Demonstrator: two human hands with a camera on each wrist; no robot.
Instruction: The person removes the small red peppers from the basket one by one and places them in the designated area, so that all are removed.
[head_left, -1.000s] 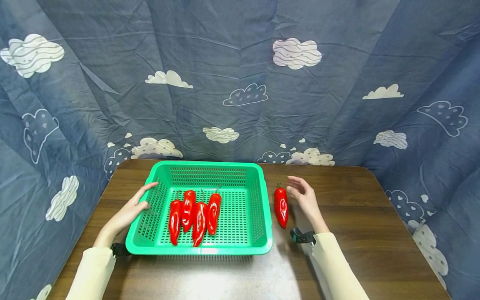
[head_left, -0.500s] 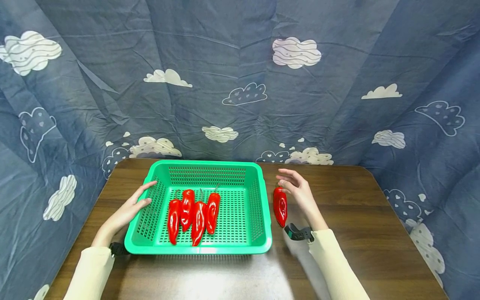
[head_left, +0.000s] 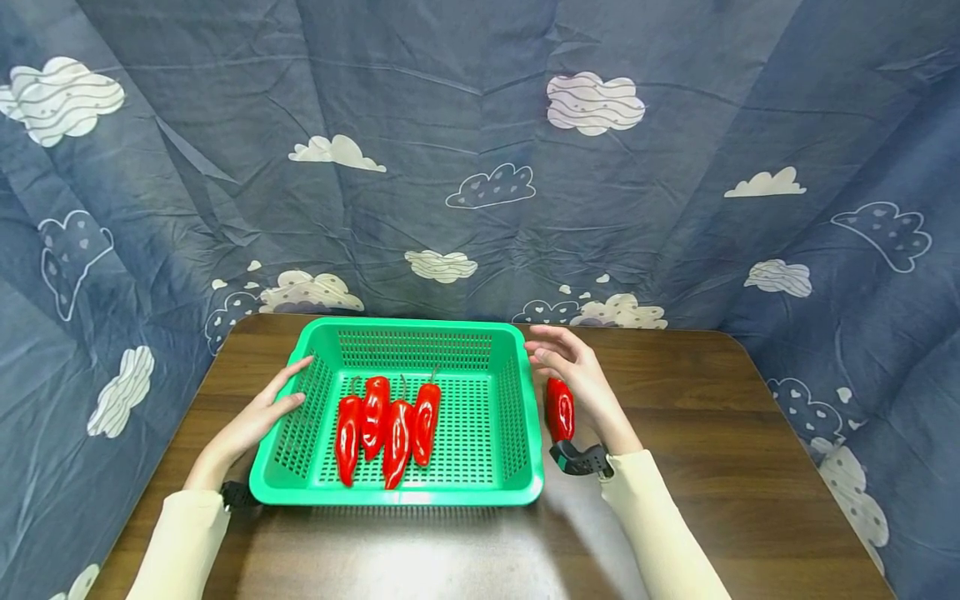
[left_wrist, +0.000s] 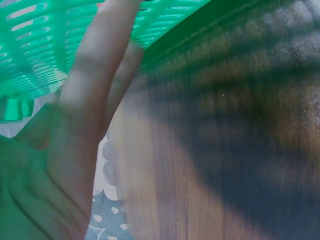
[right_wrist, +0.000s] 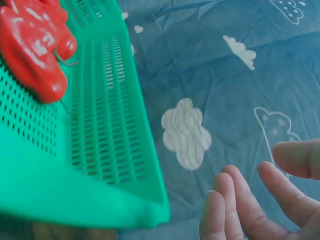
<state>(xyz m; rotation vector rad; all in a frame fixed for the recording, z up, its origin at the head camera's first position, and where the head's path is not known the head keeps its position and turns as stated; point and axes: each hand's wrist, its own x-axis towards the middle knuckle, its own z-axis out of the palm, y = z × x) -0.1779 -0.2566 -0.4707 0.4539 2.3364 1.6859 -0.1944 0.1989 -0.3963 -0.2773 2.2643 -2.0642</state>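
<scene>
A green plastic basket (head_left: pixel 480 495) stands on the table, with several glossy red peppers (head_left: pixel 398 442) side by side on its slotted floor. At its left side is my left hand (head_left: pixel 251 425), index finger and thumb extended at the rim. In the left wrist view, straight fingers (left_wrist: pixel 87 80) lie against or close to the basket's outer wall. My right hand (head_left: pixel 581 375) hovers by the basket's far right rim, fingers relaxed and holding nothing; in the right wrist view its fingers are apart from the basket. One more red pepper (head_left: pixel 559 408) lies outside, partly hidden under the right hand and wrist.
The brown wooden table (head_left: pixel 720 433) extends to the right and in front of the basket. A blue cloth with white clouds (head_left: pixel 480 125) hangs behind the table and on both sides. Black camera straps (head_left: pixel 581 458) sit on both wrists.
My right hand has moved left, passing over the loose pepper to the basket's right rim. The left hand stays at the left rim, and the peppers lie as before.
</scene>
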